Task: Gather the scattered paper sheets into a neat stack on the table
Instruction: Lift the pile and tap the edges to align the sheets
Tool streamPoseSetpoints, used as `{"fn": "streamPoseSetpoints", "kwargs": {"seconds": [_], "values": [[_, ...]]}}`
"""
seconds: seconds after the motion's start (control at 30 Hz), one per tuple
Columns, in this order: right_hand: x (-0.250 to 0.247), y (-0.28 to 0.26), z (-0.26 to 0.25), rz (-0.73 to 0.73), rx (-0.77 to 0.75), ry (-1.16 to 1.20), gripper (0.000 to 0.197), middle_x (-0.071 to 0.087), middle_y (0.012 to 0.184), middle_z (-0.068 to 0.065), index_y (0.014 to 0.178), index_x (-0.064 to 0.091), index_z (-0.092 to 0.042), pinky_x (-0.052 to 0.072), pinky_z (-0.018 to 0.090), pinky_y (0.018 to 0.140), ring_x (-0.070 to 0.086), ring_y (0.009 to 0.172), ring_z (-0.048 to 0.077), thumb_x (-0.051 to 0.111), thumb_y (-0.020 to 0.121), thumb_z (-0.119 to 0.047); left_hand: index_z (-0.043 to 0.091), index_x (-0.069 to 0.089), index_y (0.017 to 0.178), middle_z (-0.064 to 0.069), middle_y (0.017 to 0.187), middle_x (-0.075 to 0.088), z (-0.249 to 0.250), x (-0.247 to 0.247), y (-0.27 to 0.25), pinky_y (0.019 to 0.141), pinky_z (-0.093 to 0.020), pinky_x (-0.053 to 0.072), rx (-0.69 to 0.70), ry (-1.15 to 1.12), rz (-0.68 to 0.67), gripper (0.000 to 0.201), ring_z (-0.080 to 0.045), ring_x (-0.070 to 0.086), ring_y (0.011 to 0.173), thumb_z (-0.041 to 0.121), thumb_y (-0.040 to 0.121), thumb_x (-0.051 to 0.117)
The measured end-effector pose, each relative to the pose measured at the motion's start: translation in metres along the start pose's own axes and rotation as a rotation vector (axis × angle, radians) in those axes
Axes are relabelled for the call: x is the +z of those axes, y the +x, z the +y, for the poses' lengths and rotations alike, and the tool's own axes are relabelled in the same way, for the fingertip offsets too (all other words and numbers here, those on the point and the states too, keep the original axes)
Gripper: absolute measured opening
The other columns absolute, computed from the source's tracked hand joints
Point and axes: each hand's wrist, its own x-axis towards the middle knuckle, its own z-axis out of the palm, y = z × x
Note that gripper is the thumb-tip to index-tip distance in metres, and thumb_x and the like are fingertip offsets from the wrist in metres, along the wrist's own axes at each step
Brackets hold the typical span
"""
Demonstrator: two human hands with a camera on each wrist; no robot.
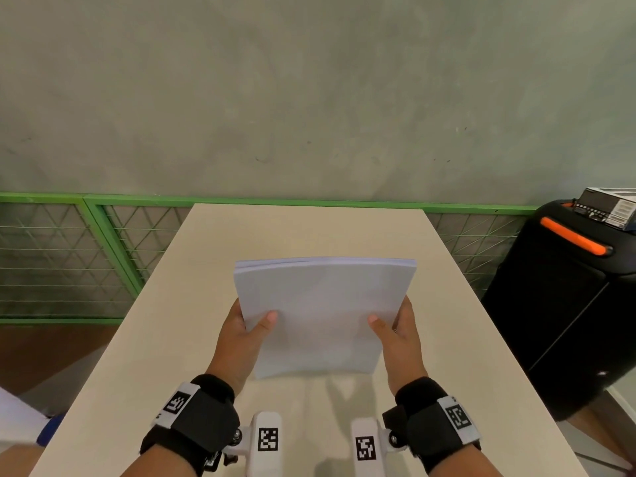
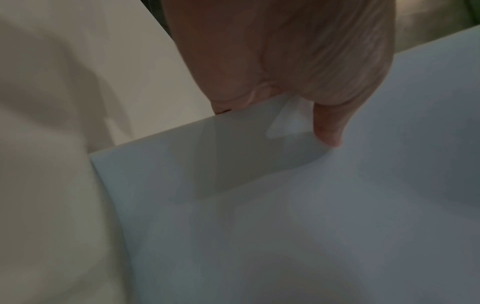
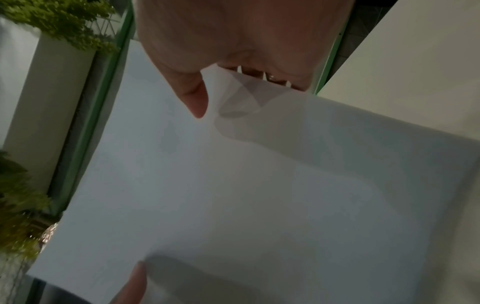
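1. Left hand (image 1: 241,333): grips the left edge of the paper stack (image 1: 323,315), thumb on the top sheet, fingers curled under. In the left wrist view, the left hand (image 2: 285,57) has its thumb tip pressed onto the paper stack (image 2: 285,216).
2. Right hand (image 1: 401,335): mirror grip on the right edge, thumb on top, fingers under. The right wrist view shows the same: right hand (image 3: 233,37) with thumb on top of the paper stack (image 3: 221,185), fingertips showing past the sheet edge.
3. Both wrists carry black straps with white marker tags, at about 7 and 5 o'clock in the head view.
4. Stack: white sheets, gathered into one pile, edges roughly flush; a few sheets slightly offset at the far-left corner. Held between both hands, bowed upward across its width. Near edge is at or just above the table (image 1: 172,321); cannot tell if it is touching.
5. Stack sits near the table centre, in the middle of the head view.
6. Table: beige top, runs toward 12 o'clock up to a green rail (image 1: 137,201) with wire mesh below it, then a grey wall (image 1: 309,98).
7. 3 o'clock: black bin (image 1: 557,304) with an orange handle, beside the table, apart from it.
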Motion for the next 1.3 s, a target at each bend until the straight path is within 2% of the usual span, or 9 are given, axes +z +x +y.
{"fn": "streamPoseSetpoints", "kwargs": {"seconds": [0.3, 0.57, 0.67, 0.77, 0.87, 1.03, 1.17, 1.23, 1.3], "values": [[-0.001, 0.004, 0.0, -0.03, 0.015, -0.014, 0.067, 0.059, 0.12, 0.006, 0.131, 0.042, -0.018, 0.047, 0.041, 0.095, 0.057, 0.108, 0.022, 0.059, 0.067, -0.018, 0.03, 0.057, 0.101, 0.002, 0.102, 0.066, 0.003, 0.001, 0.0, 0.074, -0.025, 0.045, 0.004, 0.016, 0.017, 0.033, -0.012, 0.062, 0.09, 0.025, 0.068, 0.061], [-0.001, 0.008, -0.015, -0.016, -0.082, -0.022, 0.063, 0.058, 0.12, 0.007, 0.13, 0.043, -0.016, 0.047, 0.041, 0.092, 0.057, 0.107, 0.022, 0.057, 0.069, -0.016, 0.013, 0.052, 0.119, -0.009, 0.113, 0.063, 0.021, 0.002, 0.004, 0.077, -0.03, 0.046, 0.122, 0.034, 0.03, 0.067, -0.021, 0.06, 0.096, 0.043, 0.06, 0.061], [0.001, 0.015, -0.033, -0.012, -0.191, -0.01, 0.061, 0.055, 0.128, 0.006, 0.133, 0.041, -0.013, 0.046, 0.036, 0.094, 0.054, 0.113, 0.019, 0.053, 0.074, -0.011, 0.015, 0.05, 0.118, -0.003, 0.108, 0.062, 0.04, 0.005, 0.01, 0.078, -0.03, 0.046, 0.176, 0.056, 0.062, 0.044, -0.019, 0.059, 0.095, 0.024, 0.077, 0.061], [0.006, 0.023, -0.047, -0.018, -0.218, -0.102, 0.029, 0.061, 0.102, 0.001, 0.107, 0.054, -0.022, 0.05, 0.028, 0.079, 0.058, 0.092, 0.019, 0.049, 0.082, -0.007, 0.025, 0.051, 0.107, -0.001, 0.104, 0.06, 0.056, 0.008, 0.016, 0.081, -0.033, 0.047, 0.199, 0.091, 0.098, 0.024, -0.019, 0.059, 0.093, 0.007, 0.09, 0.051], [0.007, 0.023, -0.053, 0.007, -0.238, -0.155, 0.036, 0.059, 0.088, -0.008, 0.086, 0.052, -0.032, 0.048, 0.016, 0.065, 0.057, 0.08, 0.01, 0.045, 0.088, 0.004, 0.033, 0.051, 0.093, -0.008, 0.108, 0.063, 0.061, 0.009, 0.015, 0.088, -0.04, 0.048, 0.223, 0.124, 0.095, 0.026, -0.026, 0.06, 0.098, 0.007, 0.091, 0.049], [0.002, 0.015, -0.049, 0.023, -0.271, -0.16, 0.031, 0.058, 0.095, -0.005, 0.095, 0.048, -0.039, 0.047, 0.035, 0.077, 0.056, 0.084, 0.016, 0.052, 0.08, -0.012, 0.023, 0.048, 0.101, 0.003, 0.096, 0.06, 0.055, 0.008, 0.009, 0.076, -0.027, 0.046, 0.219, 0.086, 0.092, 0.022, -0.015, 0.058, 0.087, 0.004, 0.089, 0.052], [0.0, 0.009, -0.056, 0.04, -0.455, -0.283, 0.062, 0.046, 0.114, -0.015, 0.121, 0.025, -0.057, 0.045, 0.025, 0.09, 0.052, 0.102, 0.008, 0.051, 0.077, -0.023, 0.012, 0.05, 0.117, -0.004, 0.108, 0.064, 0.041, 0.004, 0.005, 0.077, -0.029, 0.048, 0.141, 0.065, 0.046, 0.043, -0.02, 0.062, 0.095, 0.01, 0.078, 0.067], [0.002, 0.01, -0.062, 0.044, -0.65, -0.444, 0.061, 0.036, 0.13, -0.009, 0.132, 0.031, -0.044, 0.033, 0.009, 0.099, 0.041, 0.114, -0.006, 0.052, 0.08, -0.019, 0.011, 0.051, 0.118, -0.005, 0.108, 0.064, 0.036, 0.002, 0.003, 0.074, -0.026, 0.049, 0.107, 0.068, 0.042, 0.048, -0.019, 0.063, 0.094, 0.008, 0.075, 0.071], [0.004, 0.012, -0.065, 0.052, -0.814, -0.695, 0.049, 0.032, 0.138, 0.004, 0.129, 0.047, -0.029, 0.018, -0.002, 0.101, 0.033, 0.119, 0.002, 0.05, 0.081, -0.02, 0.015, 0.055, 0.112, -0.004, 0.104, 0.066, 0.031, 0.001, 0.002, 0.07, -0.023, 0.051, 0.072, 0.08, 0.028, 0.045, -0.013, 0.065, 0.089, 0.012, 0.07, 0.073]]}}
